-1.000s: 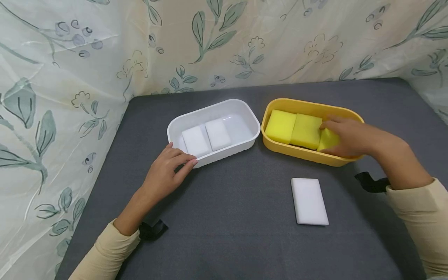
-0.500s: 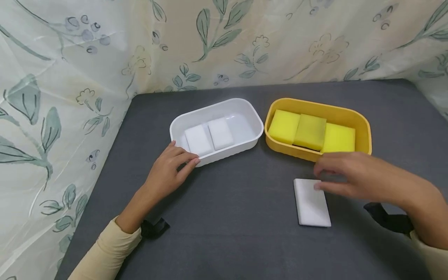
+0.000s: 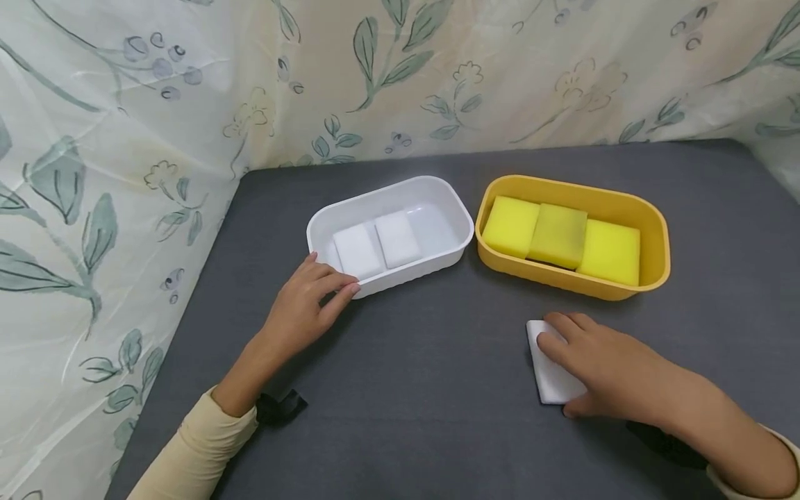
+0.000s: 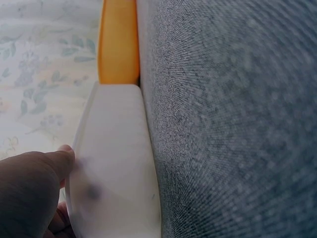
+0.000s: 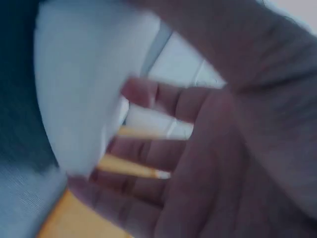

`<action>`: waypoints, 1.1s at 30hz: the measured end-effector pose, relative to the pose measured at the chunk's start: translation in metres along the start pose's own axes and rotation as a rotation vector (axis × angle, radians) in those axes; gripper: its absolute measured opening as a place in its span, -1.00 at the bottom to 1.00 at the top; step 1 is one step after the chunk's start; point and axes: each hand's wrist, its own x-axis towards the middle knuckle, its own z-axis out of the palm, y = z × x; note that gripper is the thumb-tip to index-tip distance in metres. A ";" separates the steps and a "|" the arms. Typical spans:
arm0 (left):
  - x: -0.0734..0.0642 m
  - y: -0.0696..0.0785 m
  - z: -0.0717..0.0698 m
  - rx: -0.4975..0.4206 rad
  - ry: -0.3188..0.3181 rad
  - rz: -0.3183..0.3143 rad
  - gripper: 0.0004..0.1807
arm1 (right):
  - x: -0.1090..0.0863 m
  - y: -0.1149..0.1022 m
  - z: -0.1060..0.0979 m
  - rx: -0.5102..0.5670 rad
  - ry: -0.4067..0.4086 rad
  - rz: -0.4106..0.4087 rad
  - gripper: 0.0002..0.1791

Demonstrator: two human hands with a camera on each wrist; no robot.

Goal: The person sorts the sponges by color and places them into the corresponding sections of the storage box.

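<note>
A white block that looks like a melamine sponge (image 3: 553, 378) lies on the dark cloth. My right hand (image 3: 615, 371) spans it, fingers at its far end and thumb at its near end. In the right wrist view the fingertips (image 5: 138, 91) meet the blurred white sponge (image 5: 81, 74). My left hand (image 3: 306, 302) pinches the near left rim of a white bin (image 3: 406, 272), which holds two white sponges (image 3: 400, 239). The left wrist view has the thumb (image 4: 64, 158) against the bin's rim.
A yellow bin (image 3: 550, 276) stands beside the white one, their ends touching or nearly so. Three yellow sponges (image 3: 609, 253) lie in it. Behind the dark table (image 3: 406, 430) and along its left side hangs a floral curtain (image 3: 487, 76).
My right hand has let go of a yellow sponge in the yellow bin, come back toward the near side and down onto the white sponge. My left hand has stayed on the white bin.
</note>
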 end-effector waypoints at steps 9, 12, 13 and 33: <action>0.002 0.000 -0.001 -0.009 -0.001 0.001 -0.90 | 0.033 0.000 -0.060 0.071 0.032 -0.188 -0.32; 0.002 0.001 -0.002 -0.005 -0.003 0.001 -0.90 | 0.055 0.003 -0.077 0.070 0.061 -0.207 -0.33; 0.002 0.001 -0.002 -0.004 -0.004 0.003 -0.90 | 0.064 0.004 -0.082 0.072 0.065 -0.209 -0.34; 0.004 -0.001 -0.003 -0.004 0.019 0.017 -0.93 | 0.202 0.020 -0.125 0.182 -0.199 -0.167 -0.49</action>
